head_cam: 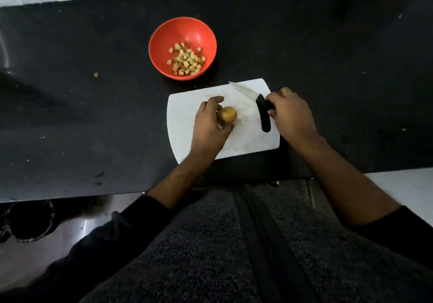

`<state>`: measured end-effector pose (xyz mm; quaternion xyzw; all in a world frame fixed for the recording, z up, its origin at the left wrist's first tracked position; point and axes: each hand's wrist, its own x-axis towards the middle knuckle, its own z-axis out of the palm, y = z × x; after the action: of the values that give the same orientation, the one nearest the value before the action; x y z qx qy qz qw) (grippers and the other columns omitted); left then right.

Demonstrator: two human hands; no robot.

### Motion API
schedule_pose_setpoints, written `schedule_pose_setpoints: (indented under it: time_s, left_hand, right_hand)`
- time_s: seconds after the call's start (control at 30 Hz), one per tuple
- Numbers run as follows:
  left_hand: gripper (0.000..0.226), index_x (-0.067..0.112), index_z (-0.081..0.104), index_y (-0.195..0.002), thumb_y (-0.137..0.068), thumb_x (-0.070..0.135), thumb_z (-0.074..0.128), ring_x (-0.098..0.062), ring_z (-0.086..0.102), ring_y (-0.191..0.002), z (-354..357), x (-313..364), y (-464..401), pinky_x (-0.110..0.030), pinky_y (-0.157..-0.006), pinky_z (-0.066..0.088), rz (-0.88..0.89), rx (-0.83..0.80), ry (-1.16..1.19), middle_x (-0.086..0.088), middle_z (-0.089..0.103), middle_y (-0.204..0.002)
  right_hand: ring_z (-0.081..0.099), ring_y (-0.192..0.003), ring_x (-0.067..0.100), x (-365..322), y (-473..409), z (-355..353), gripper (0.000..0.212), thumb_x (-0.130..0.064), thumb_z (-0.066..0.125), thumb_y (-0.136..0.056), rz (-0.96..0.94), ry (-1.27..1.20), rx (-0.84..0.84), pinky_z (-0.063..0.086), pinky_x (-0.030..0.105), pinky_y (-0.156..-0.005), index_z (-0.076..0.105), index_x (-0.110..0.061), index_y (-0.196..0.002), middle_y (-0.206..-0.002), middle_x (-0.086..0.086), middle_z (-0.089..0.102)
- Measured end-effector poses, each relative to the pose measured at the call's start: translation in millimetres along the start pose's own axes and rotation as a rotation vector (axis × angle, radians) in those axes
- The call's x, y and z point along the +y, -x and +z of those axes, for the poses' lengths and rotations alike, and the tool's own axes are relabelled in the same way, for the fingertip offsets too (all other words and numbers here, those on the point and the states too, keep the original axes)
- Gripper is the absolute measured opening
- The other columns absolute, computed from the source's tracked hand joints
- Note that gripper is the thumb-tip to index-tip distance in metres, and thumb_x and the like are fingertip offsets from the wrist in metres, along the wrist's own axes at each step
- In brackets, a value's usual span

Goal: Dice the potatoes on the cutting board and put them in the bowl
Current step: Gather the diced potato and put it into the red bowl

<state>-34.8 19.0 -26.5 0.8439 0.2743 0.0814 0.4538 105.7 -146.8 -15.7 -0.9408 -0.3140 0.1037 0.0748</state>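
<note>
The red bowl (182, 48) on the dark surface (328, 56) holds small potato cubes (186, 60). Just in front of it lies the white cutting board (248, 138). The left hand (209, 124) curls around a whole potato (226, 114) on the board. The right hand (291, 113) grips the knife (254, 96). One crumb (96, 75) lies far left.

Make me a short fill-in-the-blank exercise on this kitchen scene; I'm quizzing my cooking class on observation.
1. The diced potato pieces lie in a bowl coloured ____.
2. The left hand holds a whole ____ on the cutting board.
3. The right hand grips the knife by its ____ handle.
4. One stray piece lies on the counter, to the ____ of the bowl.

Missing words: red; potato; black; left
</note>
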Motion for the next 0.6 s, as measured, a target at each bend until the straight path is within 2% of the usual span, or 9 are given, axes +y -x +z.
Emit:
schedule_pose_setpoints:
  time_s: [0.13, 0.27, 0.33, 0.43, 0.5, 0.6]
  left_hand:
    - [0.061, 0.020, 0.054, -0.130, -0.077, 0.023, 0.084, -0.014, 0.058, -0.102, 0, -4, 0, -0.029, -0.086, 0.053, -0.033, 0.005, 0.004, -0.001, 0.055, -0.119]
    - [0.072, 0.019, 0.057, -0.131, -0.069, 0.029, 0.091, -0.016, 0.055, -0.108, -1, -5, 0, -0.024, -0.090, 0.049, -0.062, -0.072, -0.006, -0.001, 0.048, -0.124]
    - [0.081, 0.021, 0.053, -0.139, -0.068, 0.029, 0.091, -0.020, 0.049, -0.118, -3, -8, -1, -0.029, -0.101, 0.047, -0.062, -0.141, -0.022, -0.002, 0.044, -0.128]
    - [0.084, 0.022, 0.043, -0.148, -0.075, 0.017, 0.084, -0.023, 0.045, -0.125, -9, -13, -1, -0.037, -0.107, 0.044, -0.050, -0.212, -0.041, -0.005, 0.042, -0.133]
    - [0.082, 0.021, 0.042, -0.149, -0.077, 0.011, 0.081, -0.021, 0.047, -0.122, -11, -15, 0, -0.035, -0.106, 0.044, -0.051, -0.213, -0.021, -0.006, 0.046, -0.133]
    - [0.073, 0.017, 0.051, -0.142, -0.076, 0.011, 0.082, -0.015, 0.053, -0.111, -9, -14, 0, -0.030, -0.098, 0.047, -0.062, -0.152, 0.009, -0.004, 0.054, -0.130]
  right_hand:
    - [0.054, -0.095, 0.030, -6, 4, -5, 0.028, -0.014, 0.061, -0.088, 0.013, -0.058, -0.016, 0.052, 0.043, -0.076, 0.060, -0.009, -0.115, -0.112, 0.010, 0.046]
    - [0.058, -0.086, 0.027, -23, 22, -10, 0.031, -0.013, 0.065, -0.083, 0.043, -0.286, 0.000, 0.050, 0.038, -0.077, 0.059, -0.008, -0.114, -0.110, 0.009, 0.051]
    - [0.060, -0.082, 0.022, -34, 36, -10, 0.029, -0.013, 0.065, -0.084, 0.074, -0.432, -0.007, 0.051, 0.036, -0.072, 0.053, -0.012, -0.110, -0.098, 0.005, 0.059]
    - [0.059, -0.072, 0.007, -50, 54, -5, 0.026, -0.018, 0.062, -0.089, 0.268, -0.638, -0.153, 0.046, 0.026, -0.062, 0.047, -0.017, -0.110, -0.082, -0.006, 0.061]
    - [0.059, -0.069, 0.002, -59, 63, 4, 0.022, -0.027, 0.060, -0.093, 0.403, -0.866, -0.251, 0.044, 0.024, -0.065, 0.052, -0.019, -0.112, -0.079, -0.005, 0.067]
    - [0.057, -0.068, 0.007, -66, 72, 15, 0.028, -0.048, 0.042, -0.101, 0.428, -1.017, -0.230, 0.046, 0.031, -0.068, 0.059, -0.028, -0.111, -0.080, -0.003, 0.069]
